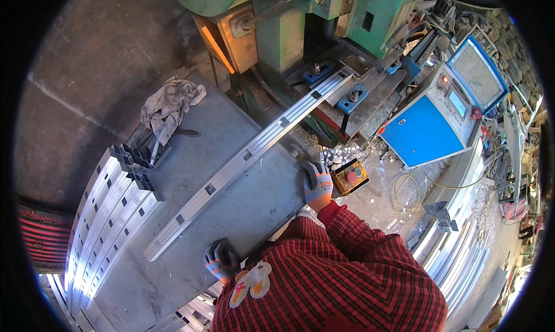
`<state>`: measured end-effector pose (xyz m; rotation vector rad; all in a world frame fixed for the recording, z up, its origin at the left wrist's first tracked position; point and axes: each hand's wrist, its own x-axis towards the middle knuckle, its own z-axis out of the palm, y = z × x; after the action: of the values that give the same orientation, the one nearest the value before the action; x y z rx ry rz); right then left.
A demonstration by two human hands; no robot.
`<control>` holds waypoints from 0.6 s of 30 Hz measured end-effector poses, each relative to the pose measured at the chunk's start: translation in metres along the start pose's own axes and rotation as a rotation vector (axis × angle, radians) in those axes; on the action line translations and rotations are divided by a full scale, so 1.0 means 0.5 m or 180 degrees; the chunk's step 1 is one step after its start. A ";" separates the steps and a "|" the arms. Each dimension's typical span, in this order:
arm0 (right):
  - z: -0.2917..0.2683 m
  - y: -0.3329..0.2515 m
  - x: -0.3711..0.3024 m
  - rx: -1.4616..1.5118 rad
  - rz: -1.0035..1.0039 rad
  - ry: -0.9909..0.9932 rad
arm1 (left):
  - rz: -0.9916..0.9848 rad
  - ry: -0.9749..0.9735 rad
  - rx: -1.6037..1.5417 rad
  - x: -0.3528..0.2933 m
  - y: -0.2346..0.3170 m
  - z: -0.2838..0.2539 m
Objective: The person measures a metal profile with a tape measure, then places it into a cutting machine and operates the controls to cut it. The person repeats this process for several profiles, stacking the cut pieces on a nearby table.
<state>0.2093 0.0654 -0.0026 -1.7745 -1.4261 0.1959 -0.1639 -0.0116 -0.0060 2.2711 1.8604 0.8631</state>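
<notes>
A long silver metal profile (pixel 247 154) with square holes lies slantwise across the grey table (pixel 254 187). Its far end reaches into the green press (pixel 289 40), between blue clamps (pixel 351 101). At the near table edge rests my left hand (pixel 221 259), in a grey and orange glove, fingers apart and holding nothing. My right hand (pixel 317 184), gloved alike, lies at the table's right edge with its fingers stretched out and nothing in them. Just right of it is a yellow control box (pixel 350 176) with a red and a green button. Neither hand touches the profile.
Several similar profiles (pixel 110 216) are stacked on the table's left. A dirty rag (pixel 170 106) lies at its far corner. To the right stands a blue control cabinet (pixel 425 132) with a screen; metal scraps, a yellow hose (pixel 404 196) and more profiles (pixel 457 245) cover the floor.
</notes>
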 end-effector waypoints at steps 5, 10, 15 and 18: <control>-0.001 -0.002 0.001 -0.0045 0.0019 -0.0033 | 0.0006 0.0011 0.0001 0.005 0.009 -0.005; -0.004 -0.006 0.002 -0.0045 0.0010 -0.0017 | 0.0021 0.0009 0.0026 0.004 0.008 -0.004; -0.010 -0.021 0.005 0.0022 0.0006 0.0058 | 0.0058 0.0021 -0.0022 0.006 0.007 -0.005; -0.009 -0.018 0.005 0.0023 0.0001 0.0061 | 0.0044 0.0026 -0.0061 0.006 0.008 -0.006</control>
<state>0.2060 0.0653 0.0072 -1.7662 -1.4097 0.1835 -0.1614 -0.0109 -0.0009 2.2753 1.8338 0.8895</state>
